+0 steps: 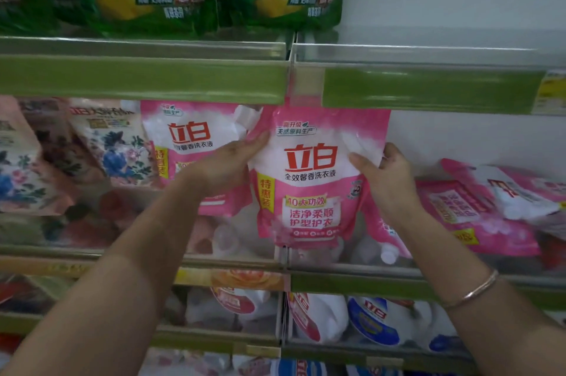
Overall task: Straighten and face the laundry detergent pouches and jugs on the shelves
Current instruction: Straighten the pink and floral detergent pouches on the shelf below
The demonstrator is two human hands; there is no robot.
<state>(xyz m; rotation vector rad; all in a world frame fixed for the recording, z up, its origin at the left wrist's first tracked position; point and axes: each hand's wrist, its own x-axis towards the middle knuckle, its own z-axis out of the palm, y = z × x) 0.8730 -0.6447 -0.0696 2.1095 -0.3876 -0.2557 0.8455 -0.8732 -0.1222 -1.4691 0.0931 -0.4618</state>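
We are facing a pink pouch (309,179) on the middle shelf (122,253), holding it upright with its label towards us, right where the shelf's two sections are meeting and just above the front edge. Our left hand (226,167) is pressing straight fingers along the pouch's left edge; its thumb is hidden, so we cannot tell whether it is pinching. Our right hand (386,179) is gripping the right edge, thumb on the front and fingers curling behind. A standing pouch (190,142) is sitting just beside it on the left, and toppled pouches (477,210) are lying flat towards the shelf's right end. We are judging this as the seating step: next we are needing to lower the base squarely, level with its neighbour, then turn to the fallen ones.
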